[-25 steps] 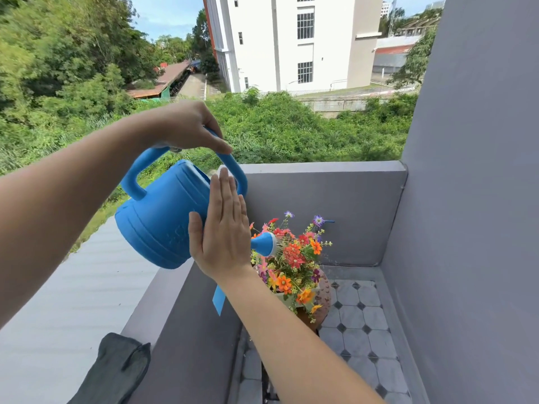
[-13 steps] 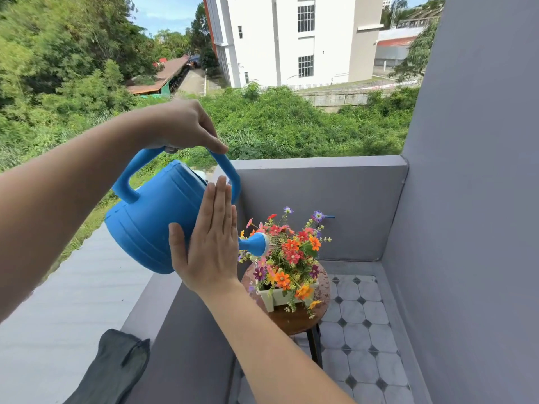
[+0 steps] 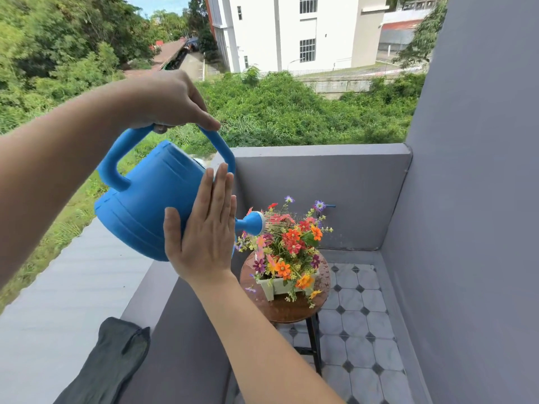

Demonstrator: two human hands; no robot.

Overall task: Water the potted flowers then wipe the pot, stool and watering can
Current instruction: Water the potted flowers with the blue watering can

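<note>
My left hand [image 3: 167, 102] grips the top handle of a blue watering can [image 3: 145, 199], which is tilted forward. My right hand [image 3: 205, 228] lies flat against the can's side with fingers straight. The spout's rose [image 3: 254, 223] sprays fine jets of water onto the colourful flowers [image 3: 291, 243]. The flowers stand in a pale green pot [image 3: 278, 287] on a round wooden stool [image 3: 291, 312] with dark legs. Water drops lie on the stool top.
A dark grey cloth [image 3: 113, 363] lies on the grey ledge [image 3: 151, 290] at lower left. Grey walls [image 3: 466, 228] enclose the small balcony on the right and far side. The floor [image 3: 358, 330] is white tile with dark diamonds.
The can has tipped further forward, its base rising, and water now sprays from the rose onto the flowers. More of the pot and stool has come into view.
</note>
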